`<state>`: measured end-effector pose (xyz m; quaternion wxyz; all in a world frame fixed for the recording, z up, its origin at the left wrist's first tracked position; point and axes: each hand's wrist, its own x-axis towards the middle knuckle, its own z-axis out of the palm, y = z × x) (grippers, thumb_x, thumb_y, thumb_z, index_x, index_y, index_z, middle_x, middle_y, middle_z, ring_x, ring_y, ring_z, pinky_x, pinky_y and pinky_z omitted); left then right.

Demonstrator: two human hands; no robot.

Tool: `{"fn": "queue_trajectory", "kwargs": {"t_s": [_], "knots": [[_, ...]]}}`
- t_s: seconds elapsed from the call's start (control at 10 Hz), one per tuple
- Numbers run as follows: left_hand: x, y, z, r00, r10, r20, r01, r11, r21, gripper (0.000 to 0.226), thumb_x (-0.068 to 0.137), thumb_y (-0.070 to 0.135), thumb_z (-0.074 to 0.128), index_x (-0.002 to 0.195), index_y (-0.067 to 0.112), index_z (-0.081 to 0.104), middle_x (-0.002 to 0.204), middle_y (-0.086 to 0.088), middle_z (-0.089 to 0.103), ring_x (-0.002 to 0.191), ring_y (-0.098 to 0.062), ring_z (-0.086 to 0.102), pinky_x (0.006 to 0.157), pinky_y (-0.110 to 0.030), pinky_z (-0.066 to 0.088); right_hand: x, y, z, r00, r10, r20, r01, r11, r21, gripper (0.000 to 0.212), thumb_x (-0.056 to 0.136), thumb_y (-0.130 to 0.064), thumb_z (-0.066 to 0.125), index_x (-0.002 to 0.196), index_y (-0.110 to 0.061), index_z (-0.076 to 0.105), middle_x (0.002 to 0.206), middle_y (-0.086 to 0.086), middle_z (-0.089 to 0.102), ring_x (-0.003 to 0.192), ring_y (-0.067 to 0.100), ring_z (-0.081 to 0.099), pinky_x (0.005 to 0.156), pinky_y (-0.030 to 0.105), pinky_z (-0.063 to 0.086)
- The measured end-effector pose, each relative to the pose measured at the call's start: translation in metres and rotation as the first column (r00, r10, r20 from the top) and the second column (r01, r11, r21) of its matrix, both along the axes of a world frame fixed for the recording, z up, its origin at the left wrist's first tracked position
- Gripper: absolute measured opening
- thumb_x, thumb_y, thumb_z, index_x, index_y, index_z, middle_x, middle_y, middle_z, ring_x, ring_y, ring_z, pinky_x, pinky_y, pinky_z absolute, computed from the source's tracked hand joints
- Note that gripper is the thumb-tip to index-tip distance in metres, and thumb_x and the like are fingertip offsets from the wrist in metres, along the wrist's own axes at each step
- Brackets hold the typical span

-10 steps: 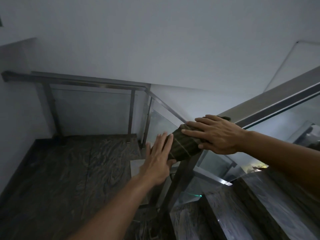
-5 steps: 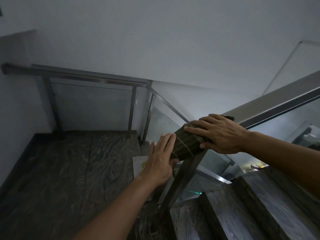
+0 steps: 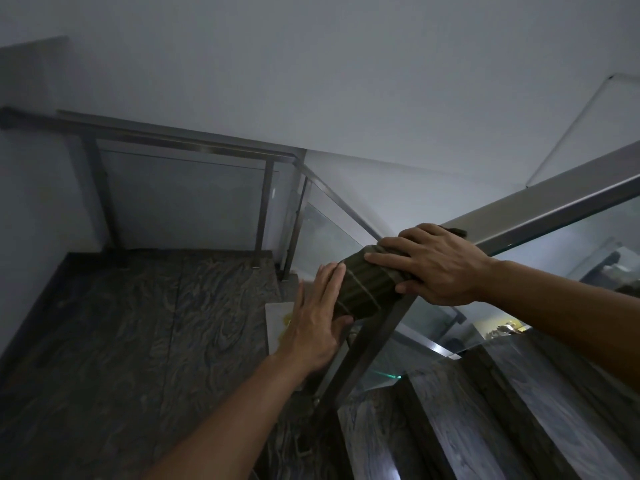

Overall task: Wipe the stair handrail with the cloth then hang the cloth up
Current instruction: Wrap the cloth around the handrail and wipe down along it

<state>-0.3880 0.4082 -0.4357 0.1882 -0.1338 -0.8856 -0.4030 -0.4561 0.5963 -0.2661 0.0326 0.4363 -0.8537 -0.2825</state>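
A dark green cloth (image 3: pixel 363 285) with thin pale stripes is draped over the lower end of the metal stair handrail (image 3: pixel 540 199), where the rail meets its post. My right hand (image 3: pixel 436 261) lies flat on top of the cloth, fingers spread, pressing it onto the rail. My left hand (image 3: pixel 318 317) is held flat against the cloth's hanging left end, fingers straight and together, thumb under the cloth's lower edge. The rail rises to the upper right.
A dark marbled landing floor (image 3: pixel 138 341) lies below left, fenced by a second metal rail (image 3: pixel 180 136) with glass panels. Dark stair treads (image 3: pixel 502 410) rise at the lower right. Glass panels (image 3: pixel 571 244) hang under the handrail. A plain wall fills the top.
Both hands and the cloth hold almost the same pose; my left hand has pressed a little closer against the cloth's end. The view has tilted slightly.
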Motion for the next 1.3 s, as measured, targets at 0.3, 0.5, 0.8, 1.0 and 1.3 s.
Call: {"fn": "queue_trajectory", "kwargs": {"t_s": [0.3, 0.5, 0.8, 1.0, 1.3], "knots": [[0.016, 0.019, -0.004, 0.992, -0.014, 0.124, -0.024, 0.954, 0.299, 0.083, 0.094, 0.016, 0.051, 0.149, 0.02, -0.011, 0.161, -0.006, 0.0, 0.148, -0.023, 0.004, 0.119, -0.045, 0.017, 0.004, -0.02, -0.014, 1.0, 0.012, -0.001, -0.012, 1.0, 0.026, 0.067, 0.09, -0.062, 0.021, 0.15, -0.034, 0.01, 0.146, 0.004, 0.042, 0.124, 0.027, 0.046, 0.104, 0.047, 0.036], [0.021, 0.016, -0.008, 0.957, -0.058, 0.283, -0.058, 0.921, 0.385, 0.083, 0.092, 0.025, 0.051, 0.147, 0.046, -0.007, 0.157, -0.001, 0.022, 0.141, -0.022, 0.028, 0.112, -0.042, 0.032, 0.01, -0.036, -0.028, 1.0, 0.012, 0.011, -0.012, 1.0, 0.027, 0.07, 0.087, -0.065, 0.017, 0.149, -0.034, 0.008, 0.151, 0.002, 0.036, 0.129, 0.026, 0.042, 0.108, 0.048, 0.034], [0.018, 0.005, -0.013, 0.94, -0.05, 0.336, -0.085, 0.923, 0.375, 0.062, 0.097, 0.016, 0.046, 0.151, 0.022, 0.015, 0.151, -0.004, 0.038, 0.136, -0.019, 0.039, 0.098, -0.012, 0.028, 0.013, -0.045, -0.031, 1.0, 0.007, -0.006, -0.007, 1.0, 0.013, 0.073, 0.088, -0.064, 0.026, 0.15, -0.028, 0.011, 0.15, 0.003, 0.039, 0.127, 0.025, 0.045, 0.106, 0.048, 0.038], [0.012, 0.003, -0.018, 0.92, -0.088, 0.381, -0.05, 0.939, 0.339, 0.077, 0.093, 0.013, 0.053, 0.152, 0.017, 0.004, 0.157, -0.009, 0.024, 0.142, -0.026, 0.03, 0.114, -0.037, 0.029, 0.013, -0.047, -0.032, 1.0, 0.008, -0.005, -0.008, 1.0, -0.011, 0.075, 0.086, -0.065, 0.032, 0.15, -0.029, 0.014, 0.15, 0.004, 0.039, 0.128, 0.026, 0.046, 0.106, 0.049, 0.038], [-0.011, -0.023, -0.018, 0.861, -0.328, 0.389, 0.159, 0.9, 0.407, 0.078, 0.082, 0.01, 0.068, 0.14, 0.037, 0.023, 0.13, 0.008, 0.049, 0.118, -0.008, 0.047, 0.091, -0.022, 0.045, 0.016, -0.053, -0.034, 0.998, -0.053, -0.022, 0.051, 0.997, -0.063, 0.078, 0.083, -0.07, 0.031, 0.148, -0.027, 0.024, 0.142, 0.005, 0.049, 0.121, 0.028, 0.051, 0.104, 0.049, 0.039]]}}
